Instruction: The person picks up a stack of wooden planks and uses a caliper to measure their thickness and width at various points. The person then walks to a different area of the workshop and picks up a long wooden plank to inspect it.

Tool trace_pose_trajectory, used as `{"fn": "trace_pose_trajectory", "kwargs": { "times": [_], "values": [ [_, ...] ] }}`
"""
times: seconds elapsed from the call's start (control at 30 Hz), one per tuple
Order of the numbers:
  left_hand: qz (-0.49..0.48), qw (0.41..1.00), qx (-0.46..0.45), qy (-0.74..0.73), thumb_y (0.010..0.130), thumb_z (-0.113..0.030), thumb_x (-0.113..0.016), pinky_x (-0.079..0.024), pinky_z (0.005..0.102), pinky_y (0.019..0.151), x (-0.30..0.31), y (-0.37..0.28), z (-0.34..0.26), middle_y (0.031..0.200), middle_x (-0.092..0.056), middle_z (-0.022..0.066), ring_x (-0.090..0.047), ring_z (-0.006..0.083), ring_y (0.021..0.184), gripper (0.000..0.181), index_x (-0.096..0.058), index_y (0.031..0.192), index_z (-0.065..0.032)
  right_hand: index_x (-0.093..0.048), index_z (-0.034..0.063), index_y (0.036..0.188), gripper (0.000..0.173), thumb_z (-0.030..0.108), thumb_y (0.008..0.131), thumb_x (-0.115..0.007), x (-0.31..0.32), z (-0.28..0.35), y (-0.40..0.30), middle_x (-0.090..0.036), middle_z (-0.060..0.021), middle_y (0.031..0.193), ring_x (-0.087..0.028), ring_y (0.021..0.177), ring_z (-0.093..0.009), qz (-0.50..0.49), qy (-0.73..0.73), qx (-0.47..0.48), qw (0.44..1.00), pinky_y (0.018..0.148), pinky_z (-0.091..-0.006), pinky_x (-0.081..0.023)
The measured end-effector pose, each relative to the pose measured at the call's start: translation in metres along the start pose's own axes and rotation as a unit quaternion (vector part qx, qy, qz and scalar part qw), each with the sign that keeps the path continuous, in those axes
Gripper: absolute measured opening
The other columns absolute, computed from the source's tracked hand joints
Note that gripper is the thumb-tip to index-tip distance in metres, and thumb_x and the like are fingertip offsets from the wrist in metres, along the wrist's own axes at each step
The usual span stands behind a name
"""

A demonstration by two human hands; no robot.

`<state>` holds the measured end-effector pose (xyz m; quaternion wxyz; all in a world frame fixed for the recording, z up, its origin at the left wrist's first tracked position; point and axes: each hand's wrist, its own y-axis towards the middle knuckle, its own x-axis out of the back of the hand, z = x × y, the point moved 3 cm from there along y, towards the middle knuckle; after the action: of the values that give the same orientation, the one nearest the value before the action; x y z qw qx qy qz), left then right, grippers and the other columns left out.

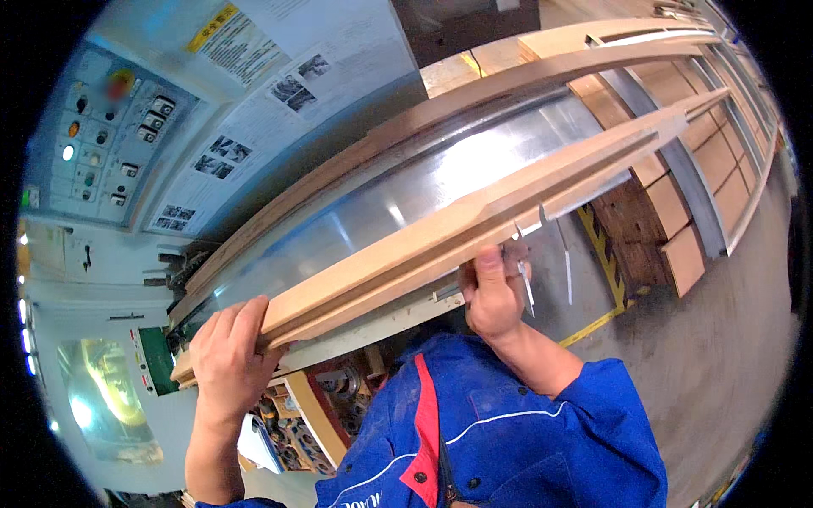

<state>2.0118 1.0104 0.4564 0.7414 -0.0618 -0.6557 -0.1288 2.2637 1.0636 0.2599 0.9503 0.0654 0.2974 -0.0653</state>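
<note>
A long grooved wooden strip [406, 254] runs diagonally across the view, over a shiny steel machine bed [438, 171]. Near its left end my left hand [232, 349] is wrapped around it, fingers over the top face. My right hand [495, 295] holds a metal caliper [526, 286] just below the strip's near edge. The caliper's pointed jaws stick out to the right of my fingers, and its beam emerges on the left. My right thumb lies at or close to the strip's edge; contact cannot be told. My right fingers are partly hidden.
A control panel [105, 136] with buttons is at upper left, beside posted sheets [235, 51] with writing. Wooden pieces [673, 203] lie by a metal roller frame [695, 190] at right. Below the bed, a shelf [314, 416] holds tools. Yellow tape [591, 327] marks the floor.
</note>
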Motion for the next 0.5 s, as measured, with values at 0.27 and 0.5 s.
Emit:
{"fn": "trace_pose_trajectory", "kwargs": {
  "times": [0.27, 0.5],
  "values": [
    [0.036, 0.999, 0.024, -0.032, 0.064, -0.023, -0.091, -0.053, 0.0395, 0.071, 0.015, 0.004, -0.009, 0.091, -0.071, 0.0084, -0.068, 0.0280, 0.082, 0.056, -0.067, 0.111, -0.0091, -0.048, 0.0108, 0.132, 0.045, 0.042, 0.104, -0.062, 0.016, 0.019, 0.009, -0.058, 0.0012, 0.094, -0.048, 0.062, -0.005, 0.029, -0.060, 0.031, 0.997, 0.047, -0.0196, -0.037],
    [-0.083, 0.994, -0.072, -0.008, 0.066, -0.017, -0.089, -0.057, 0.0430, 0.085, 0.007, 0.012, -0.059, 0.113, -0.071, 0.0153, -0.070, 0.0334, 0.100, 0.068, -0.064, 0.129, -0.0058, -0.048, 0.0125, 0.132, 0.044, 0.036, 0.101, -0.068, 0.023, 0.016, 0.008, -0.056, 0.0032, 0.096, -0.049, 0.067, -0.004, 0.039, -0.013, -0.004, 0.999, 0.052, -0.0197, -0.038]
  ]
}}
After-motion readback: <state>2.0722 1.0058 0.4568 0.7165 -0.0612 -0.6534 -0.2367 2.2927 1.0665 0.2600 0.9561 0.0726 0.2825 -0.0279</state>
